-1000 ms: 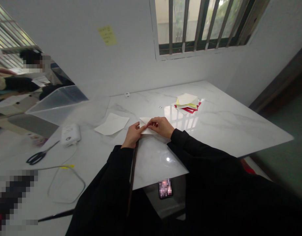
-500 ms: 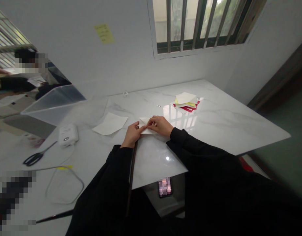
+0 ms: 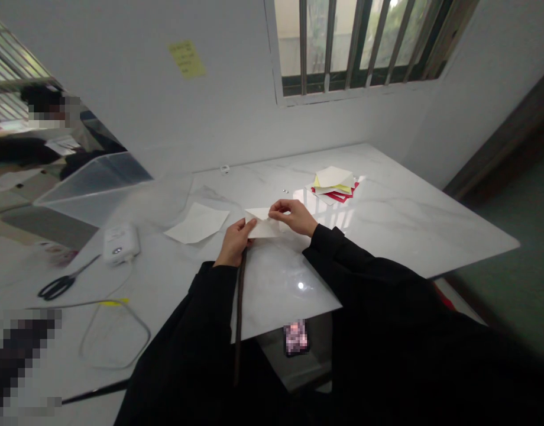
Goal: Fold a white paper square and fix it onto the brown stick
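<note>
Left hand (image 3: 234, 244) grips a folded white paper (image 3: 262, 229); right hand (image 3: 294, 217) seems to pinch its other edge.

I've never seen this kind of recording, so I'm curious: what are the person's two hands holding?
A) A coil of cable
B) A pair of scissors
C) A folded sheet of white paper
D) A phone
C: the left hand and the right hand both grip the folded sheet of white paper between their fingers.

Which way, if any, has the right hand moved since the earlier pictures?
Yes: the right hand has shifted away from the person, toward the stack of coloured paper.
</note>
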A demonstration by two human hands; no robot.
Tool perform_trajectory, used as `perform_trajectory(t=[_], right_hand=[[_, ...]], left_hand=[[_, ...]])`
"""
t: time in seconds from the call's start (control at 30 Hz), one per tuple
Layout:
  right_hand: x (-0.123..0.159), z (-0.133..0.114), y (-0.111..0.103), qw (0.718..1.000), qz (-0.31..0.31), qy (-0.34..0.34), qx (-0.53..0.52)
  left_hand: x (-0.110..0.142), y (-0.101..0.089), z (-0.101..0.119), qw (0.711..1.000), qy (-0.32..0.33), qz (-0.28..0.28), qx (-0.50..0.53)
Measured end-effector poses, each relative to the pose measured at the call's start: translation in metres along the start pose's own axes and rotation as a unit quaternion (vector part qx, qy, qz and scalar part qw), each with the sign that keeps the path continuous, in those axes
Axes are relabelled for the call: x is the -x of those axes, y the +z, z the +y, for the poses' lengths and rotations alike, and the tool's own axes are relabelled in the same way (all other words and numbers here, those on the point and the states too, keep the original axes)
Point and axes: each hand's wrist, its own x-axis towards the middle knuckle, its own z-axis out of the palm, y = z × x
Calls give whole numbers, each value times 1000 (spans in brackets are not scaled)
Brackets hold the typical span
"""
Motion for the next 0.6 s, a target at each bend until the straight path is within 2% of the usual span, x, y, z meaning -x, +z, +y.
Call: perform_trajectory(t=[0.07,0.13,0.27,0.37,0.5,0.6], right_hand=[[-1,8,-7,998,57,-2,37],[-1,18,-13,991,77,6,107],[0,34,-17,971,34,24,234],[2,35,-17,956,-1,6,294],[6,29,-18,954,-28,-4,298],[7,27,-21,965,-18,13,260]], left_hand=[[-1,0,0,1000,-2,9,21],[-2,-1,0,999,0,2,52],[-2,-5,3,991,5,-17,135],[-3,-9,4,984,-3,-12,179],[-5,-11,3,982,-7,0,190],[-5,-12,2,984,-9,-5,179]])
